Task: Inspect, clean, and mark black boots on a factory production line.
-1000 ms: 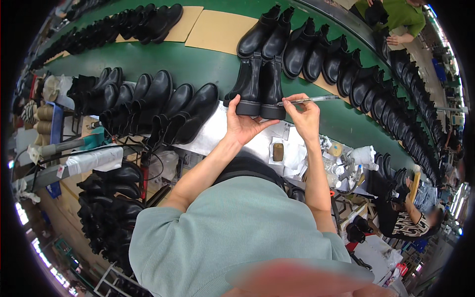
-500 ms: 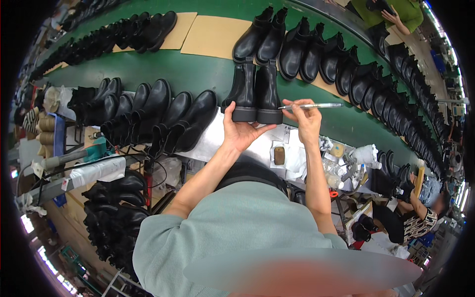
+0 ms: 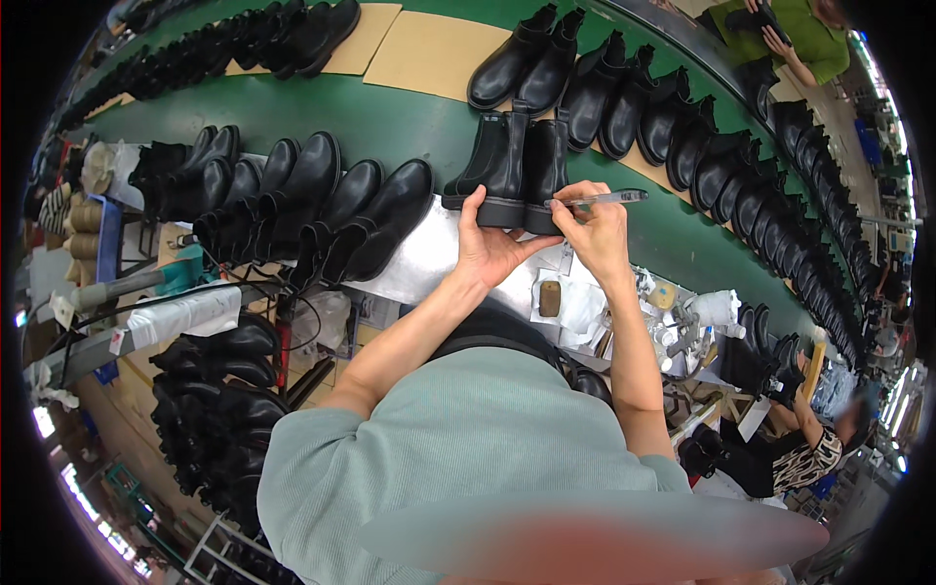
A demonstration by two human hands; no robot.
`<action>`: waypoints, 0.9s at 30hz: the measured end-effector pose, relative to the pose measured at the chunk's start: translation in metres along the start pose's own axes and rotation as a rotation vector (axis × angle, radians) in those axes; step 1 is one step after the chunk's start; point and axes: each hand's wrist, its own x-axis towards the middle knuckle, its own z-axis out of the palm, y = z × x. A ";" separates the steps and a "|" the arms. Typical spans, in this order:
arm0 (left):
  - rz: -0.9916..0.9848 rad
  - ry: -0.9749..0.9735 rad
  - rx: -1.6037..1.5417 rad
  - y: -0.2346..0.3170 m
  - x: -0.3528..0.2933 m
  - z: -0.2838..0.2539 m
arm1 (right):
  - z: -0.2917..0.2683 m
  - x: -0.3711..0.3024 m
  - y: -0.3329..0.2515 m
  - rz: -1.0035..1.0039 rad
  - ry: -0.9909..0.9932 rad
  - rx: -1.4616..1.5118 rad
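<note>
The left hand [image 3: 495,252] grasps a pair of glossy black leather ankle boots [image 3: 509,175] by their thick heels, at the near side of the green-topped counter [image 3: 429,127]; the right hand [image 3: 597,232] pinches a slim, clear-barrelled pen [image 3: 620,197] close to the right heel; a brown oblong block [image 3: 550,298] lies on white sheets [image 3: 582,310] nearby.

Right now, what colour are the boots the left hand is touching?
The boots are shiny black, best seen in the head view.

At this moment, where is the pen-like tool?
In the head view, the pen-like tool is right of centre, in the right hand, beside the held black boots.
</note>
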 end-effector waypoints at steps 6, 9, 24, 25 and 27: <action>-0.038 -0.003 0.033 0.003 0.001 0.000 | -0.003 -0.002 0.000 0.179 0.033 0.195; -0.006 0.037 0.046 0.003 -0.005 -0.001 | -0.003 -0.006 0.013 0.174 0.034 0.265; -0.027 -0.017 0.029 0.017 -0.006 -0.012 | 0.021 -0.005 0.044 0.337 0.068 1.038; -0.021 -0.013 0.059 0.017 -0.005 -0.011 | 0.014 -0.008 0.048 0.340 0.080 1.040; -0.034 -0.019 0.060 0.013 0.002 -0.011 | 0.011 -0.007 0.051 0.222 0.047 0.566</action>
